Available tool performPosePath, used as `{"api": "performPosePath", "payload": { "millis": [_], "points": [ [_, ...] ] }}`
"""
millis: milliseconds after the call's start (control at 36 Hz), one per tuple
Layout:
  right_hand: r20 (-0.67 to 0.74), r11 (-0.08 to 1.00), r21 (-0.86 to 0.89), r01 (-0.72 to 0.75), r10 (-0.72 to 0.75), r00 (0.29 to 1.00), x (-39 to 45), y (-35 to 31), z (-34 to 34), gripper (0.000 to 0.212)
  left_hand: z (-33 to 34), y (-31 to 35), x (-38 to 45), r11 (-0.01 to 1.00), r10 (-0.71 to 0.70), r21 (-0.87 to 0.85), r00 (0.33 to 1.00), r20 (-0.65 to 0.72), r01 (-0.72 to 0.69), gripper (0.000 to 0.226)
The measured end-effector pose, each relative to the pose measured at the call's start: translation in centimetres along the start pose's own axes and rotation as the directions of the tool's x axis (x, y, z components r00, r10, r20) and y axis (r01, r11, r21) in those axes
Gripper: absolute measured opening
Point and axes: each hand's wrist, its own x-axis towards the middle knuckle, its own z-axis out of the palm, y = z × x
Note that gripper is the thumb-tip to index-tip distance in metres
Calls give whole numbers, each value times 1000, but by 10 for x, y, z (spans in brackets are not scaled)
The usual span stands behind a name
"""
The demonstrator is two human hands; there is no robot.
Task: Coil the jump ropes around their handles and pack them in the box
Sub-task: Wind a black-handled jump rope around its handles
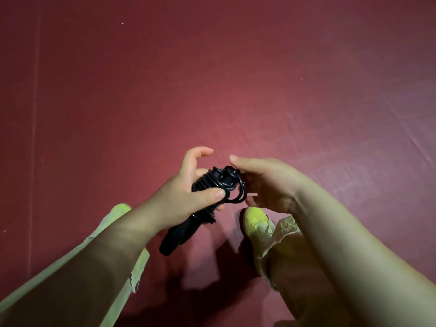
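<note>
Your left hand (188, 197) clamps the black rubbery jump rope (212, 192), thumb pressing the coils wound round its handles. At your right hand (266, 182), the fingers pinch the last loose loop, so coiling looks nearly finished; no box is visible.

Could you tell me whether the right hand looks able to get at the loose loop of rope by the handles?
Probably yes: the right hand is already at the loose loop, nothing lies between, and the left hand holds the coiled jump rope steady.

A glossy black coiled jump rope (212, 192), yellow-green shoes (257, 224), pale khaki trousers (290, 263), and plain dark red matte floor (212, 79).
</note>
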Motion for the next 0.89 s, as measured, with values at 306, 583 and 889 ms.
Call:
{"api": "performPosePath", "payload": {
  "millis": [306,583,889],
  "points": [
    [-462,948,-93,305,-312,830,8,4,-3,23,14,10,7,992,-107,65,994,-1,107,63],
    [-447,941,-74,329,-326,833,-53,-2,-56,33,75,37,34,958,-91,-278,993,-79,65,36],
    [-599,817,304,489,-235,765,-151,83,-160,31,247,74,97,993,39,-109,998,-56,-45,13]
  ]
}}
